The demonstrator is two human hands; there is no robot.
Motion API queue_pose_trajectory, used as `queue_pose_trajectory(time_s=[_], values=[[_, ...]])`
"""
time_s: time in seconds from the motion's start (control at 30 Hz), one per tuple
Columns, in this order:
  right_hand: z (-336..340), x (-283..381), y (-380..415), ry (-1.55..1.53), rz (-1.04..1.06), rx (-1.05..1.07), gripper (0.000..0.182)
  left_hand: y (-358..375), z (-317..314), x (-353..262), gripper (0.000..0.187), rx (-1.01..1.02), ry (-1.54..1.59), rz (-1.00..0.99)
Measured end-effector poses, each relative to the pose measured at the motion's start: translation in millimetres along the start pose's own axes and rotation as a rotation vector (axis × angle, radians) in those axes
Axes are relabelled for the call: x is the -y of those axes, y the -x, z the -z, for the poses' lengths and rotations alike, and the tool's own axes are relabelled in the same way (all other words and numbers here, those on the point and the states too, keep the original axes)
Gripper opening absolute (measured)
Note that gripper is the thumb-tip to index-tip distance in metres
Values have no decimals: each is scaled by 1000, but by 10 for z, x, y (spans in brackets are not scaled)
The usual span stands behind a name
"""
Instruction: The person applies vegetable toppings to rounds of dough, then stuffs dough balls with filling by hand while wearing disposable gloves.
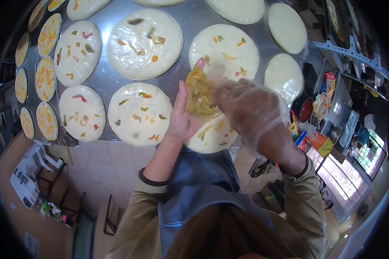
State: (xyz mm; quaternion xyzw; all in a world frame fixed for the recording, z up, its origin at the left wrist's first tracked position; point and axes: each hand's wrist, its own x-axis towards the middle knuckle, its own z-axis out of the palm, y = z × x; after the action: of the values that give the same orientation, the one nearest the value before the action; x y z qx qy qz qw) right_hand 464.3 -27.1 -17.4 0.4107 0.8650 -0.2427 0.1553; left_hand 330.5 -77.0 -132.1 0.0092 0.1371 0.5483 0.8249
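Note:
A mass of wet yellow-green chopped topping (199,93) rests in my left hand (182,113), which is cupped around it with the palm up. My right hand (250,105) is smeared by motion at the right edge of the topping, and its fingertips cannot be made out. Both hands are above two pale round dough discs. The farther disc (203,39) carries scattered coloured pieces. The nearer disc (212,142), partly hidden by my hands, also has pieces on it. To the left lies another dotted disc (132,97).
More pale discs (138,26) stand in rows on the metal table (110,77). Plain discs (284,77) lie at the right, and discs with orange-yellow topping (46,80) at the far left. Packets, a red bowl (306,109) and a blue bracket (354,54) are on the right.

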Motion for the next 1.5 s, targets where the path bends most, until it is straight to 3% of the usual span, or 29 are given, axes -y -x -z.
queue_pose_trajectory(time_s=[0.03, 0.13, 0.23, 0.3, 0.4, 0.5, 0.6, 0.67, 0.73, 0.77, 0.87, 1.07, 1.27, 1.4, 1.47, 1.5], values=[[19, 0, 114, 26, 120, -57, 40, -6, -16, 14, 61, -7, -9, -19], [-60, -21, 248, 238, 190, -150, 45, -21, -49, 45, 61, -35, -19, -74], [-66, -6, 238, 348, 166, -206, 27, -45, -82, 83, 61, -48, 18, -98], [-138, -8, 199, 278, 121, -75, 41, -47, -87, 93, 61, -41, 62, -101], [-324, -56, 113, 198, 125, -68, 47, -47, -50, 90, 62, -22, 150, -96], [-488, -166, -41, 158, 153, -237, 25, -46, -27, 99, 61, 17, 175, -63], [-448, -275, -148, 204, 269, -383, 19, -70, -26, 63, 61, -7, 104, -45], [-281, -255, -174, -41, 196, -325, 20, -80, -24, 40, 60, 14, 168, -24], [-17, -192, -203, -575, -71, -126, 22, -90, -27, 34, 60, 30, 208, -8], [14, -198, -208, -639, -98, -100, 23, -95, -30, 35, 59, 33, 215, -3], [103, -253, -196, -670, -13, -107, 22, -115, -50, 27, 59, 29, 251, 14], [156, -400, -203, -889, -176, 59, 22, -135, -52, 20, 58, 19, 264, 46], [119, -372, -170, -992, -194, 31, 21, -155, 20, 62, 58, 89, 434, 53], [83, -408, -174, -917, -99, -5, 21, -180, 88, 100, 57, 164, 524, 63], [72, -472, -174, -804, -30, -11, 21, -180, 9, 71, 57, 94, 373, 66], [75, -471, -168, -887, -57, 0, 21, -176, -34, 59, 57, 60, 296, 67]])
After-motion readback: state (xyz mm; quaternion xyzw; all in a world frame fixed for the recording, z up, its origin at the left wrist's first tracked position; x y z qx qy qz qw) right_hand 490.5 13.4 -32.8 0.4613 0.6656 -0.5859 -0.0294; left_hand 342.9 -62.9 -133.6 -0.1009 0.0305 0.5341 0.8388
